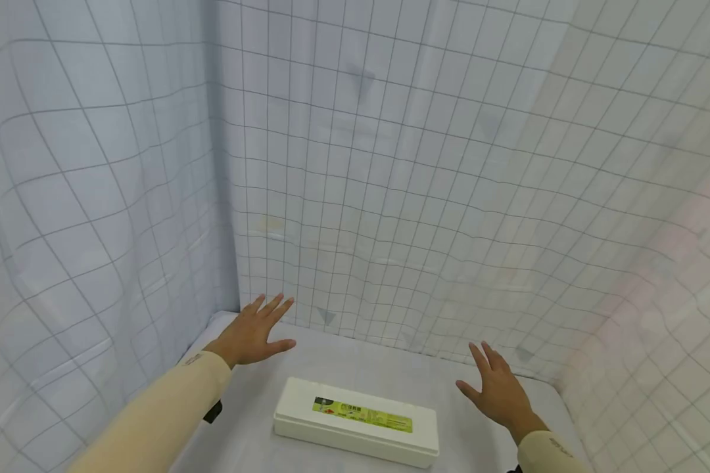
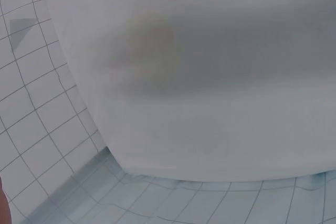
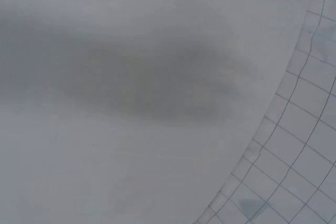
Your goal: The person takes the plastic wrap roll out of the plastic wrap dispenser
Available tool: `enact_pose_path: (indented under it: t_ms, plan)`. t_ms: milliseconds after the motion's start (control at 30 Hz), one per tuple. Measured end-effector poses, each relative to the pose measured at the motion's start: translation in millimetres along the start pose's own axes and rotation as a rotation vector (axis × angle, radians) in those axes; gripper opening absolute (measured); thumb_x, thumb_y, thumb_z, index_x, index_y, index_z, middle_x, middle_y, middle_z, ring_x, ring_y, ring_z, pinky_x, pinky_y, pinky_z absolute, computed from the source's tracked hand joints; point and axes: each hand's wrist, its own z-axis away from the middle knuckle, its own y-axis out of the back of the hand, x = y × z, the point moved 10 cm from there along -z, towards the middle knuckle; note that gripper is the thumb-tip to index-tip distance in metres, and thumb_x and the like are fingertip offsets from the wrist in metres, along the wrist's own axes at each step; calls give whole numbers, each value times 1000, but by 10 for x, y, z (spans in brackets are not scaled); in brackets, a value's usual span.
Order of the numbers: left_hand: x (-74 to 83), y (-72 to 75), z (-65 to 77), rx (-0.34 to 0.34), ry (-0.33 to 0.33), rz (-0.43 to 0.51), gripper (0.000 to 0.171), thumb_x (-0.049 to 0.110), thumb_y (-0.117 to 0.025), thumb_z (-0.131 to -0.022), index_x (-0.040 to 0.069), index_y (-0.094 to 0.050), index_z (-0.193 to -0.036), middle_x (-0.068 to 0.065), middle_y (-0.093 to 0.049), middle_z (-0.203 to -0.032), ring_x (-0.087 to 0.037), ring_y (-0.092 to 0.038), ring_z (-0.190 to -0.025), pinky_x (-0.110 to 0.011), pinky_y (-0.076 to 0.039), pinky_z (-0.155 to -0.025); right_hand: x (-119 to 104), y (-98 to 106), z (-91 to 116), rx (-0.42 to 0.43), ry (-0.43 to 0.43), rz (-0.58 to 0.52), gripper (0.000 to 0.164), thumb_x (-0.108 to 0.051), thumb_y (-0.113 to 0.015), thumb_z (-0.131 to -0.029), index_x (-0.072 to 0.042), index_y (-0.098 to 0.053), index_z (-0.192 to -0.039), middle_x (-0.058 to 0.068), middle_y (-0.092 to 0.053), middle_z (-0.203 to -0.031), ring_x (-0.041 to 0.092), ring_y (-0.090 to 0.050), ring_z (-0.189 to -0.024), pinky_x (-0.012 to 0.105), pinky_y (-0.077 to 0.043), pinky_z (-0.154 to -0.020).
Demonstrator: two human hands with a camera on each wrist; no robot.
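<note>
Left hand (image 1: 251, 336): back facing up, fingers straight and spread, thumb pointing inward. Left forearm (image 1: 160, 414): cream-sleeved, slanting forward. Right hand (image 1: 498, 393): back up, fingers extended forward, thumb splayed inward. Right forearm (image 1: 545, 453): cream-sleeved likewise.

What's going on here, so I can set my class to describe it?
A person holds out both bare hands, fingers spread, at a white table. Between them lies a long white box with a green label on top. The left hand and right hand are both empty, and neither touches the box. Grid-patterned sheets surround the table.
</note>
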Motion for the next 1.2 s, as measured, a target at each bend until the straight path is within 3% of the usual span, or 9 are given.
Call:
enact_pose_path:
  t_ms: [167,500,767,1000,1200]
  plan:
    - [62,-9,29,-20,-17,61,90,58,-63,-95,14,-25,-163,-19,-28,-167,-55,-25,-150,-71,-29,-117,-141,-15,-26,21,39,-18,90,-53,-72,-91,-13,-30,-160,23,-30,-164,51,-36,-145,69,-46,-103]
    - [15,-200,52,-81,52,152,99,65,-61,-93,18,-12,-166,-10,-20,-171,-47,-23,-154,-65,-27,-122,-431,-55,-70,72,72,-80,95,-55,-77,-86,-16,-32,-160,19,-35,-163,45,-42,-144,65,-45,-108]
    - [44,-335,96,-96,54,173,101,68,-60,-92,17,-14,-166,-10,-22,-171,-46,-24,-154,-64,-29,-121,-498,-75,-87,113,-2,-222,96,-55,-76,-87,-14,-29,-161,21,-33,-163,48,-37,-146,71,-41,-108]
    - [71,-427,94,-101,74,217,102,67,-62,-92,18,-12,-166,-8,-20,-172,-44,-22,-155,-64,-28,-122,-480,-277,-71,42,-102,-312,98,-61,-71,-88,-18,-24,-162,18,-27,-167,46,-29,-151,72,-36,-112]
    - [79,-537,153,-136,105,262,103,65,-66,-90,20,-12,-166,-6,-19,-172,-43,-20,-156,-66,-27,-121,-548,-435,-30,12,-130,-341,97,-60,-73,-87,-18,-26,-162,18,-28,-167,46,-29,-152,71,-36,-113]
